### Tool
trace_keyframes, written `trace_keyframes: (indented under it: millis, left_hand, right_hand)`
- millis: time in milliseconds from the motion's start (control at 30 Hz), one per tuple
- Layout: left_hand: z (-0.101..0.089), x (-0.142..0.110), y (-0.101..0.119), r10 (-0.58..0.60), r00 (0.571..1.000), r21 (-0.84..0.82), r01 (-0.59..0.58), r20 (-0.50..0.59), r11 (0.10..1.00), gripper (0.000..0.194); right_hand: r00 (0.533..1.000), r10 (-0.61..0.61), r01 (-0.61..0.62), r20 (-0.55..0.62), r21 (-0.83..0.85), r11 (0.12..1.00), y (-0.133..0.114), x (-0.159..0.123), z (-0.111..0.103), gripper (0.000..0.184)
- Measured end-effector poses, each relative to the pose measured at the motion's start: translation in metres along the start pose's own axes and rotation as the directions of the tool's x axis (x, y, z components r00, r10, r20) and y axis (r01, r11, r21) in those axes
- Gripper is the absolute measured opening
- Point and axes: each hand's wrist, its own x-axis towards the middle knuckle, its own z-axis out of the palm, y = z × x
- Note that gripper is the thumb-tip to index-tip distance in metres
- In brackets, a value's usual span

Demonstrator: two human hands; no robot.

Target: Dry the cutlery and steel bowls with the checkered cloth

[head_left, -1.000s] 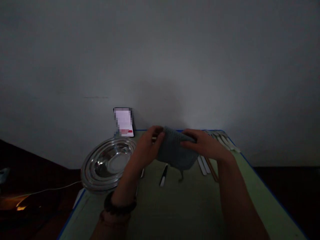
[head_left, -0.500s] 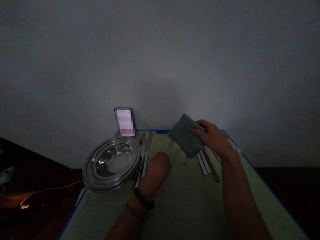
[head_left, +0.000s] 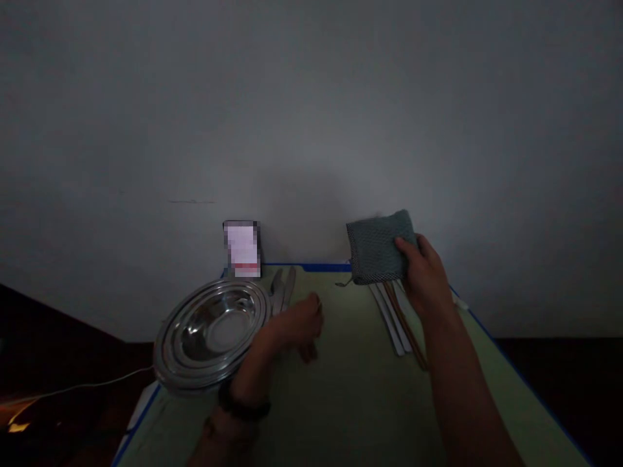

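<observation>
My right hand (head_left: 426, 272) grips a grey-green dishcloth (head_left: 382, 250) by its right edge, thumb on top, holding it up above the far side of the table. A small hanging loop dangles from the cloth's lower left corner. My left hand (head_left: 302, 324) hovers just right of the metal cutlery, its fingers loosely bent and apart, somewhat blurred, with nothing visible in them. Beside it lie a knife (head_left: 291, 285) and other silver cutlery (head_left: 277, 292), partly hidden by the hand and wrist. Below the cloth lie silver utensil handles (head_left: 389, 318) and brown chopsticks (head_left: 411, 337).
A stack of shiny steel bowls (head_left: 168, 350) stands at the table's left. Behind it a phone (head_left: 243, 250) with a blurred screen leans on the wall (head_left: 311, 130). The pale green table (head_left: 350, 402) has a blue edge. A white cable (head_left: 97, 384) runs off to the left.
The knife has left my left hand, which has drawn back left and loosened its fingers. My right hand has moved the dishcloth right and turned it.
</observation>
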Motion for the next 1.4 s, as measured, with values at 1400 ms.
trace_keyframes:
  millis: [1400]
  left_hand:
    - [-0.021,-0.058,0.047,0.184,0.971,0.232,-0.217,0.156,0.948,0.031]
  right_hand:
    - [0.973,0.208,-0.148,-0.097,0.422,0.894,0.003,-0.034,0.046,0.041]
